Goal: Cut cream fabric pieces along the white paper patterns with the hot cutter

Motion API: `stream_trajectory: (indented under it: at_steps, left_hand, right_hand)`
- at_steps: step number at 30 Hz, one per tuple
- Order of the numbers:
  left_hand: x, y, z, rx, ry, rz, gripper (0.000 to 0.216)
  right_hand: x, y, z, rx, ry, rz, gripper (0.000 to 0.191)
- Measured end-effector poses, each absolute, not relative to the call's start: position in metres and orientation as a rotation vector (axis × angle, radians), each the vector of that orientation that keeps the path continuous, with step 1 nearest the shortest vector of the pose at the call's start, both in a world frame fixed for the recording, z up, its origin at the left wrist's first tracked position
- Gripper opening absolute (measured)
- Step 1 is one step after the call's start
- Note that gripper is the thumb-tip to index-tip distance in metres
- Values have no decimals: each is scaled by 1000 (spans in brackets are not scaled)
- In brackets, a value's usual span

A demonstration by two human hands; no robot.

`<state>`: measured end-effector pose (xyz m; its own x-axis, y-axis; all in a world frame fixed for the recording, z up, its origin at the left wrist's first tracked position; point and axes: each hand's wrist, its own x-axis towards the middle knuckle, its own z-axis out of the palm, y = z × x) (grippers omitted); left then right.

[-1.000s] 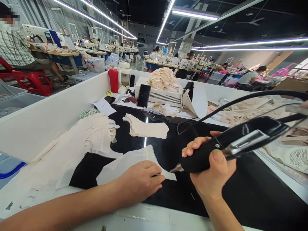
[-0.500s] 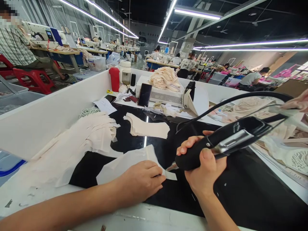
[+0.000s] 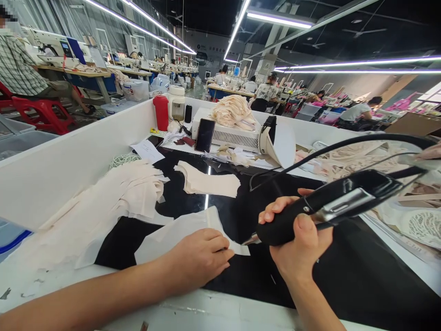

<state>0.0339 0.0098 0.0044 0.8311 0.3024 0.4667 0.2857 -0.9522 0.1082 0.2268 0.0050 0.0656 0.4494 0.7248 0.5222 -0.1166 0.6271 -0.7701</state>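
My right hand (image 3: 298, 246) is wrapped round a black corded cutting tool (image 3: 327, 207) whose metal tip (image 3: 251, 239) points down at the edge of a pale fabric piece (image 3: 179, 230). My left hand (image 3: 201, 257) lies on that piece with fingers curled, pressing it onto the glossy black work surface (image 3: 344, 271). Behind it lie a small stack of cut cream pieces (image 3: 206, 183) and a larger spread of cream pieces (image 3: 113, 202) to the left.
A white wall (image 3: 69, 156) borders the bench on the left. At the back stand a red bottle (image 3: 161, 113), a phone (image 3: 204, 135), a white box (image 3: 234, 135) topped with folded fabric (image 3: 233, 111). Lace pieces (image 3: 423, 225) lie at right. Other people work at tables behind.
The tool and my right hand shifted slightly left and back right along the fabric's edge. My left hand stayed on the piece.
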Motion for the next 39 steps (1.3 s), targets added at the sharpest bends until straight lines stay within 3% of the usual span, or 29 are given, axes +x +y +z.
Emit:
stream_trajectory:
  at_steps: [39]
  left_hand:
    - [31,10,1,2863,477,779,15]
  right_hand:
    - [224,-10,64,-715,-964,617,35]
